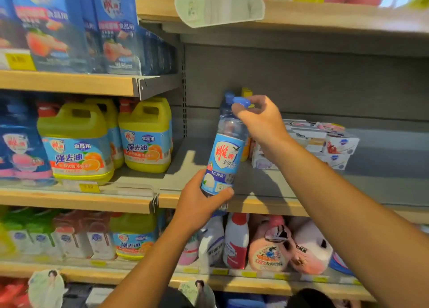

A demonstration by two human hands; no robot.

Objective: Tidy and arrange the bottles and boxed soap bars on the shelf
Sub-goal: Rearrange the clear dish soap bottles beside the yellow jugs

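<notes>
Fingers [218,195] wrap bottle [226,154] — right hand [260,120] pinches cap [241,101].

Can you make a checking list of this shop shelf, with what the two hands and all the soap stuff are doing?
Surface: grey middle shelf, much of it bare.
Job's things: clear bottle with blue label and cap, tilted at the shelf's front edge; soap boxes stacked behind.
Clutter: nothing seen.
Grippers: left hand grips the bottle's base; right hand pinches its cap.
Cables: nothing seen.
Surroundings: yellow jugs left; plush toys below.
</notes>
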